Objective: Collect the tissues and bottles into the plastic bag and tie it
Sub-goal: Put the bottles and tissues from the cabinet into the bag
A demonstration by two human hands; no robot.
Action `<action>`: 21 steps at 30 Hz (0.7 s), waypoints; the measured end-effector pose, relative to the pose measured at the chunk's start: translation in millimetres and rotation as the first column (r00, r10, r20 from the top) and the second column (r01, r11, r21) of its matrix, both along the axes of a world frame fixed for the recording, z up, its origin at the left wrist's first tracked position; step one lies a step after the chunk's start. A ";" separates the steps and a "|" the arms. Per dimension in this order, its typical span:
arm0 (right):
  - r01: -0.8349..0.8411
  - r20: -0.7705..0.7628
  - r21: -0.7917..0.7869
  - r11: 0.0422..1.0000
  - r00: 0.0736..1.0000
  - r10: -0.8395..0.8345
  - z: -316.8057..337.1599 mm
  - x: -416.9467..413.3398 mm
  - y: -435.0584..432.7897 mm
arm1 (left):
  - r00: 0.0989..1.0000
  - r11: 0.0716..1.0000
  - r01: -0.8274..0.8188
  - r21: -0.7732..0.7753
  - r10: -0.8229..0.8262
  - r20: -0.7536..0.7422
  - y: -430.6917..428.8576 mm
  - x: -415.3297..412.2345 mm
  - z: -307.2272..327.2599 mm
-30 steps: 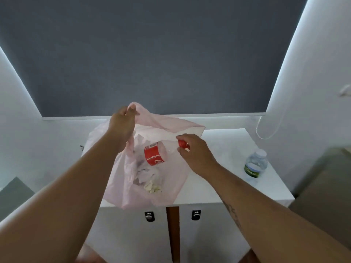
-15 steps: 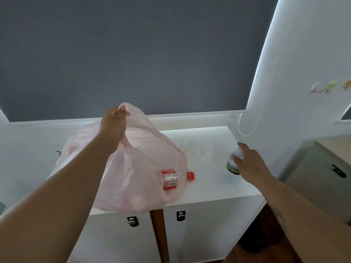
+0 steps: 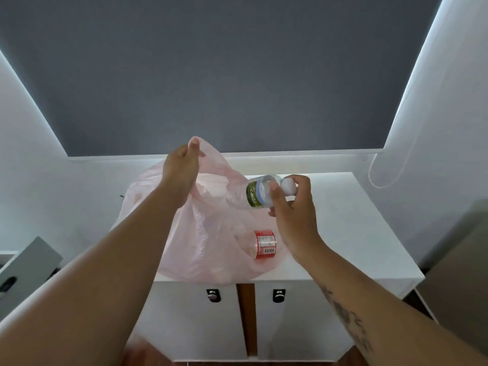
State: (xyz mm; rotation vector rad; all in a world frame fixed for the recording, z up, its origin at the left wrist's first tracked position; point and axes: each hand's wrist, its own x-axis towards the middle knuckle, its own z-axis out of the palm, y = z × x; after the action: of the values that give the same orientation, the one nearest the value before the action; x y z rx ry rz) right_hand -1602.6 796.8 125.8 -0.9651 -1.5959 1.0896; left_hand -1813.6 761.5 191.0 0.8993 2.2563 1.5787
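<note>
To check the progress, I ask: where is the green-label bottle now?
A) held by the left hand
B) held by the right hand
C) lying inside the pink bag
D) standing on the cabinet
B: the right hand grips the green-label bottle near its cap, while the left hand holds up the rim of the pink bag.

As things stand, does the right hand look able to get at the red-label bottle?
Probably not yet: the right hand is occupied, gripping the green-label bottle near its cap. The red-label bottle lies close by at the pink bag edge, with nothing between them.
</note>
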 end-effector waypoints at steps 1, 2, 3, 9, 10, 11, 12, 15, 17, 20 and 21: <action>-0.062 -0.009 -0.073 0.995 0.998 0.061 -4.2 -6.4 -4.9 | 1.000 1.000 -0.003 -0.006 0.003 0.003 -1.4 -1.3 0.4; -0.124 -0.003 -0.143 0.982 0.992 0.125 -7.6 -11.3 -9.1 | 1.000 1.000 -0.009 -0.019 0.009 -0.001 -2.9 -2.1 1.4; -0.167 0.017 -0.185 0.968 0.985 0.173 -10.4 -14.7 -11.9 | 1.000 0.999 -0.018 -0.032 0.018 -0.008 -4.1 -3.3 2.3; -0.119 0.076 -0.172 0.978 0.988 0.133 -24.2 -34.2 -8.2 | 1.000 0.997 -0.009 -0.071 0.008 -0.003 -6.6 -11.0 6.0; -0.109 0.092 -0.145 0.983 0.988 0.123 -24.7 -36.4 -4.8 | 1.000 0.997 -0.010 -0.078 0.010 -0.005 -7.0 -10.7 6.3; -0.120 0.175 -0.107 0.987 0.975 0.138 -26.0 -36.3 0.1 | 1.000 0.996 -0.014 -0.089 0.014 -0.004 -7.4 -10.7 6.1; -0.169 0.340 -0.064 0.983 0.923 0.181 -27.7 -34.9 4.7 | 1.000 0.995 -0.017 -0.103 0.016 -0.006 -8.0 -11.4 5.4; -0.320 0.749 -0.077 0.944 0.606 0.266 -39.0 -18.5 16.6 | 1.000 0.988 0.001 -0.152 -0.005 -0.025 -11.1 -13.2 2.4; -0.339 0.792 -0.159 0.927 0.517 0.325 -45.4 -2.5 24.3 | 0.999 0.984 0.007 -0.180 -0.016 -0.049 -13.2 -13.6 -0.3; -0.384 0.894 -0.185 0.904 0.317 0.317 -61.0 17.2 33.3 | 0.998 0.978 0.018 -0.206 -0.030 -0.056 -17.2 -13.0 -2.1; -0.395 0.921 -0.146 0.907 0.280 0.270 -67.4 20.6 34.6 | 0.998 0.978 0.021 -0.207 -0.034 -0.058 -18.7 -13.8 -2.3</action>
State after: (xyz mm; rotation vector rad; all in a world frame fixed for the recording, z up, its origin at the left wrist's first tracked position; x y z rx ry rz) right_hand -1582.1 831.4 58.3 -1.3184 -2.9173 0.6395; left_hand -1827.4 742.8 188.7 0.9293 2.3844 1.2922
